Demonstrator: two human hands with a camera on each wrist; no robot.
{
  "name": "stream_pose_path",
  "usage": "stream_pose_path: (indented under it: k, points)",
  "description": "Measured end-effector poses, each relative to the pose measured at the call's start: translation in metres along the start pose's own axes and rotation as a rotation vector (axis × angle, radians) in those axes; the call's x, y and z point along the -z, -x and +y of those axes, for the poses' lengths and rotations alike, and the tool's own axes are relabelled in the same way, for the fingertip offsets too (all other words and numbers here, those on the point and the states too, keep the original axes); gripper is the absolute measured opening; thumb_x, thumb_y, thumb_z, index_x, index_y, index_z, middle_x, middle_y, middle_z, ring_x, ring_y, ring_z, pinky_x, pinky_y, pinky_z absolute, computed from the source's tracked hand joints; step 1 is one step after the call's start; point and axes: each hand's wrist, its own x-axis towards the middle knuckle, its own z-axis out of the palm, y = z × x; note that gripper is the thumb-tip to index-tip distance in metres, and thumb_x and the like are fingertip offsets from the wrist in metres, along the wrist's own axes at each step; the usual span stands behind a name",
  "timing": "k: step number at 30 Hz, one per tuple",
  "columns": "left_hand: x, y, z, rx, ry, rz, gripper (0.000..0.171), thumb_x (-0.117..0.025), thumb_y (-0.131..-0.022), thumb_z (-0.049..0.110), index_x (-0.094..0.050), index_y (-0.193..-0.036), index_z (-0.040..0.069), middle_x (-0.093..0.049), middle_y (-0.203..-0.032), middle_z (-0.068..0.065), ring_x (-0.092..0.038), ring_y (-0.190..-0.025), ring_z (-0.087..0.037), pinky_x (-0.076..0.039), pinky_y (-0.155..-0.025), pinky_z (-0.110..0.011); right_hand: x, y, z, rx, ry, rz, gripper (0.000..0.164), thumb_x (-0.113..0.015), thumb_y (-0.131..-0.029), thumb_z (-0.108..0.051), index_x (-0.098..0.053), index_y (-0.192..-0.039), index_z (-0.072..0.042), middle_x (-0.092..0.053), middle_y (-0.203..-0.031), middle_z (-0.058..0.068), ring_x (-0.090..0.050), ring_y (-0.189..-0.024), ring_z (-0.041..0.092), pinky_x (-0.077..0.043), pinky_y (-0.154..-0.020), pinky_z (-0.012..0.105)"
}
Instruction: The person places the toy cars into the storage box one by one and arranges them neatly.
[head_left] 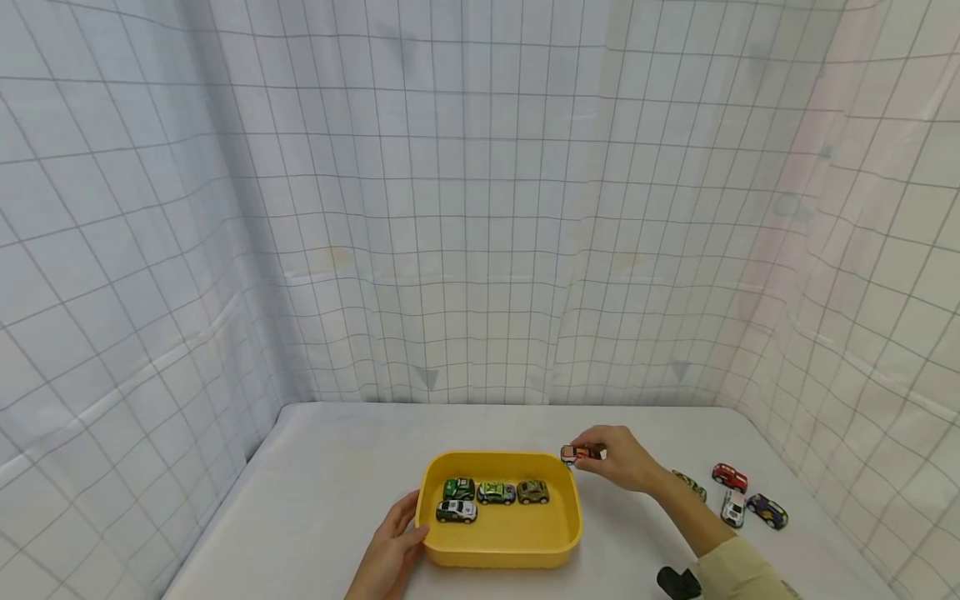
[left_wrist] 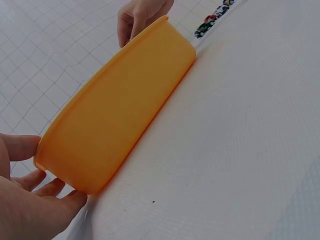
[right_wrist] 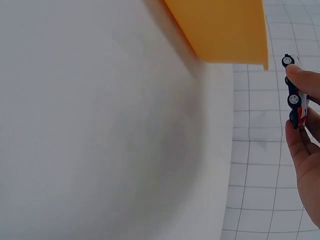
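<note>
My right hand (head_left: 617,457) pinches a small toy car (head_left: 576,454) with red, orange and white markings, held up by the back right corner of a yellow plastic tray (head_left: 517,558). In the right wrist view the toy car (right_wrist: 294,95) shows its dark underside and wheels between thumb and fingers. My left hand (head_left: 392,546) grips the tray's left end, thumb at the rim and fingers against the outer wall. Inside the tray stand a green car (head_left: 459,489), a bright green patterned car (head_left: 497,493), an olive camouflage car (head_left: 533,492) and a white-and-green car (head_left: 456,512).
Right of the tray, on the white table (head_left: 315,492), lie a red car (head_left: 730,477), a white car (head_left: 732,508), a dark purple car (head_left: 767,511) and a green car (head_left: 690,485) partly behind my forearm. A black object (head_left: 678,583) sits near the right sleeve. Gridded white curtains surround the table.
</note>
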Motion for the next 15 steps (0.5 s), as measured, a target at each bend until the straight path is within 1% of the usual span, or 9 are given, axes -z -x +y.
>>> stream_pose_path:
  k: [7,10,15]
  points:
    - [0.0,0.0,0.0,0.002,0.005,0.002,0.069,-0.056,-0.103,0.0,-0.019,-0.161,-0.005,-0.012,-0.164,-0.035,-0.02,-0.15,-0.049,-0.03,-0.118,-0.057,-0.012,-0.01,-0.013,0.026,-0.016,-0.032,0.021,-0.081,-0.092,-0.017,-0.079,-0.11,-0.006,-0.071,-0.094,-0.008,-0.059,-0.077,0.006,-0.058,-0.068,0.03]
    - [0.0,0.0,0.0,-0.001,0.008,0.004,0.069,-0.056,-0.103,0.0,-0.019,-0.161,-0.005,-0.012,-0.164,-0.035,-0.02,-0.15,-0.049,-0.03,-0.118,-0.057,-0.018,-0.015,-0.02,0.039,-0.02,-0.047,0.021,-0.081,-0.093,-0.018,-0.079,-0.11,-0.007,-0.072,-0.096,-0.007,-0.059,-0.078,0.006,-0.058,-0.069,0.028]
    - [0.0,0.0,0.0,-0.007,0.003,0.005,0.068,-0.057,-0.103,0.0,-0.02,-0.16,-0.006,-0.013,-0.164,-0.035,-0.02,-0.15,-0.049,-0.029,-0.118,-0.057,-0.03,-0.024,-0.031,0.033,-0.026,-0.072,0.024,-0.081,-0.092,-0.02,-0.079,-0.111,-0.005,-0.073,-0.099,-0.005,-0.058,-0.08,0.005,-0.057,-0.071,0.026]
